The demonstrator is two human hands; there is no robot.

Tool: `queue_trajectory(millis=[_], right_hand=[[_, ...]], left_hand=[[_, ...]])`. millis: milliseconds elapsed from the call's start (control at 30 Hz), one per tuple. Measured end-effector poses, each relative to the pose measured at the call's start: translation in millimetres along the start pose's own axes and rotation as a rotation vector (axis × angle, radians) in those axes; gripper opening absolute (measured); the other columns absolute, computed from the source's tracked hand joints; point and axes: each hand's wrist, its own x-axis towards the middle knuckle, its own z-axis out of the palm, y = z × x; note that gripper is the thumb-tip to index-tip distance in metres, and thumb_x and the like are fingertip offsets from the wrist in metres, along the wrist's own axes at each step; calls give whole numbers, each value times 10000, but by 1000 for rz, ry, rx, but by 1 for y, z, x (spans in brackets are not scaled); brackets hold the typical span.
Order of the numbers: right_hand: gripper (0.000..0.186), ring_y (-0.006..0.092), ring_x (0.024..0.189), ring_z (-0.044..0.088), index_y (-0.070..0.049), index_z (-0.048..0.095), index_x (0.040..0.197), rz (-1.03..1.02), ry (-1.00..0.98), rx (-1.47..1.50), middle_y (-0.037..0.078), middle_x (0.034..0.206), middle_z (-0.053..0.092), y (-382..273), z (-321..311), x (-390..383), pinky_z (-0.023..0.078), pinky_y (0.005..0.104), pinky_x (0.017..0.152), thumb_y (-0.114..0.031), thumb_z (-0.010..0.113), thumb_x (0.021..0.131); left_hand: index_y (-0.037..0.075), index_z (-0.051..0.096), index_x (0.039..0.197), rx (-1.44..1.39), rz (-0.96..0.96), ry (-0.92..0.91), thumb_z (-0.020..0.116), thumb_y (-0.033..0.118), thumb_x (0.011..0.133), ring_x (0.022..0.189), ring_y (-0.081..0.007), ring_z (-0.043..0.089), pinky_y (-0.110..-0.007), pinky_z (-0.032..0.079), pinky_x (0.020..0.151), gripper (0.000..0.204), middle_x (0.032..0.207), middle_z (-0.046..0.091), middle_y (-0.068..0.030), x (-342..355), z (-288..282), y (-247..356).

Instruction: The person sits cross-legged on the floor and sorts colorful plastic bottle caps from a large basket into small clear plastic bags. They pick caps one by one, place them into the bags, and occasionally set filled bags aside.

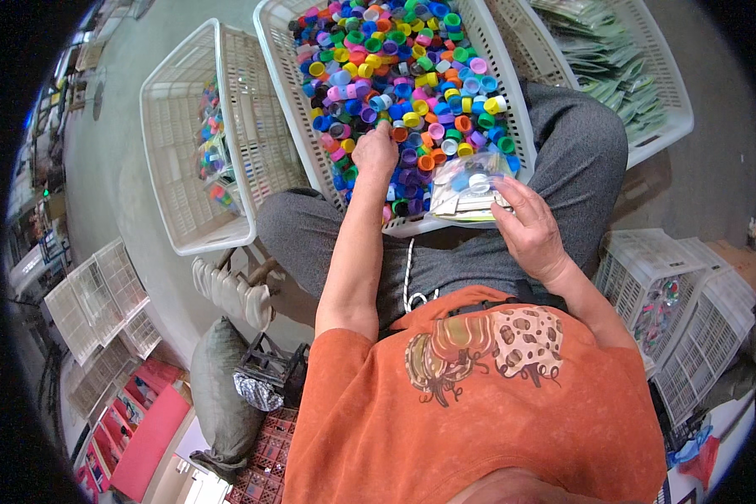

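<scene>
A white slatted basket [270, 52] full of small round plastic caps [428, 81] in many colours stands in front of me, between my knees. My left hand [376, 153] reaches into the caps, its fingertips pinched together; whatever they grip is hidden among the caps. At the basket's near right corner, my right hand [531, 228] holds the edge of a clear plastic bag [455, 207] between thumb and fingers. Inside the bag show a white ring-shaped piece, something blue and flat white pieces. The bag rests over the basket's near rim.
To the left stands another white basket [161, 168] with some colourful packets. A basket at the right holds many flat clear packets [617, 76]. Slatted crates [704, 323] stand at the lower right. A grey sack [225, 395] and a red crate [265, 454] lie at the lower left.
</scene>
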Motion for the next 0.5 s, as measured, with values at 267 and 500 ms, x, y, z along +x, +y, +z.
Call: queue_trajectory(millis=[267,500], right_hand=[[177,315,1229,532,21,640,951,-5,9,0,154,1281,576,2,3,-2,463,411,1013,-34,635,782],[183,317,1228,535,25,640,954,-10,4,-15,155,1284,575,0,2,-1,462,410,1012,-35,630,781]], left_hand=[[160,657,1097,-186,-47,14,658,259,845,1019,-308,644,-453,527,810,271,1072,670,-102,3,4,-1],[168,733,1045,-340,-131,111,661,298,852,983,-315,652,-437,525,826,243,1011,687,-108,10,29,-8]])
